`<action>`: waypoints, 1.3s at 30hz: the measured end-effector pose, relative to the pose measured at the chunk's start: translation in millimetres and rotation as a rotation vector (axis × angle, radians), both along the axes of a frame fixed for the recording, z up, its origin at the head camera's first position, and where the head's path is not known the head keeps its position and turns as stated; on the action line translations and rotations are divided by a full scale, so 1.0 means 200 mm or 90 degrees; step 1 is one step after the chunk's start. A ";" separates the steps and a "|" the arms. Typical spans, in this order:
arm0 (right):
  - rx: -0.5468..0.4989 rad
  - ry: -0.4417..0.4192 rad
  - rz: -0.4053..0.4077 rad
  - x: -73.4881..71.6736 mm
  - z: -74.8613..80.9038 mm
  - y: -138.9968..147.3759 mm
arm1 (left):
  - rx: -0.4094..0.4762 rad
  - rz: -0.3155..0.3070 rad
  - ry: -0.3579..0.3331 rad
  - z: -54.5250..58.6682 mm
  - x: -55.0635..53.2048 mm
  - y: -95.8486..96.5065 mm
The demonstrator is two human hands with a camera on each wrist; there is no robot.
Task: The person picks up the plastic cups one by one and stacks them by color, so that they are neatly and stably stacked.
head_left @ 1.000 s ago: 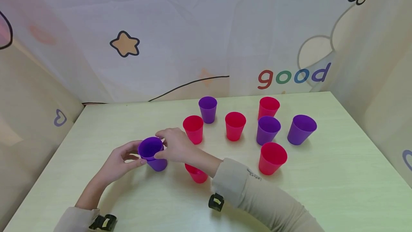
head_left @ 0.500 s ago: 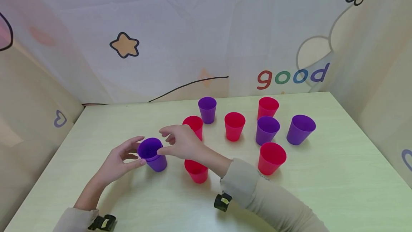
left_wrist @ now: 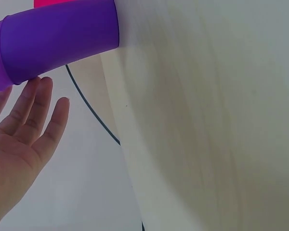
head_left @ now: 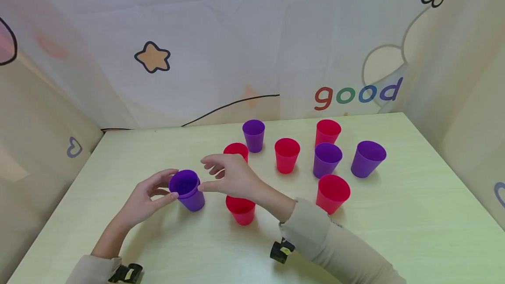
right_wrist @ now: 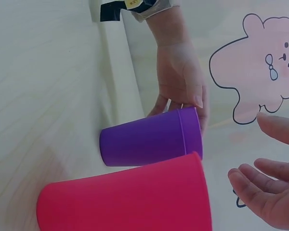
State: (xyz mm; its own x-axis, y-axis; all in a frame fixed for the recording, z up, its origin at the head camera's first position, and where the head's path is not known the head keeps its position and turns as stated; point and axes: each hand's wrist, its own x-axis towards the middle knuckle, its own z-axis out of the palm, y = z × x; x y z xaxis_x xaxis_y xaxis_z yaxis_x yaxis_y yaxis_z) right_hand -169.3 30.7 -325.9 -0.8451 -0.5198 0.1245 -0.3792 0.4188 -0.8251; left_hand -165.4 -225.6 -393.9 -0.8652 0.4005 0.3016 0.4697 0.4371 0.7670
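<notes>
Two nested purple cups (head_left: 192, 200) stand upright on the table at the left. My left hand (head_left: 147, 198) holds them lightly at the rim, thumb on the near side and fingers on the far side. In the left wrist view the fingertips (left_wrist: 47, 82) touch the side of the purple cups (left_wrist: 62, 36). My right hand (head_left: 236, 176) hovers just right of the stack, fingers loosely bent and holding nothing. Beneath its wrist stands a red cup (head_left: 241, 214), partly covered. Behind the hand, another red cup (head_left: 236, 148) shows only its upper part.
Farther back stand a purple cup (head_left: 254, 137) and a red cup (head_left: 287, 157). On the right are a red cup (head_left: 327, 130), a purple cup (head_left: 326, 161), another purple cup (head_left: 367, 160) and a red cup (head_left: 332, 194). A printed curtain (head_left: 221, 47) hangs behind the table (head_left: 177, 249).
My right hand has let go of the purple cups' rim and drawn back to the right, its fingers spreading. My left hand has stayed at the stack.
</notes>
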 end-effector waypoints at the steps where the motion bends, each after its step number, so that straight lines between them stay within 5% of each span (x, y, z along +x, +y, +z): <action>1: -0.004 -0.001 -0.003 0.01 0.00 0.01 | -0.003 0.002 0.002 0.00 0.00 0.00; 23: -0.110 -0.029 -0.040 0.08 0.02 0.24 | 0.010 0.023 -0.014 0.01 0.01 0.01; 39: -0.091 0.034 -0.112 0.10 -0.01 0.44 | 0.013 0.024 -0.016 0.01 0.02 0.02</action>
State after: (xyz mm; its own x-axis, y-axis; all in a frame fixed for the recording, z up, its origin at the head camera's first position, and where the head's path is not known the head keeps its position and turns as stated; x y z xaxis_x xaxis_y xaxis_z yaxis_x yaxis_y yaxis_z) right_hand -150.2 119.2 -328.3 -0.9113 -0.3388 0.2338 -0.3558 0.3624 -0.8614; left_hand -162.3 -221.7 -391.3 -0.8866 0.3623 0.2874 0.4343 0.4384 0.7869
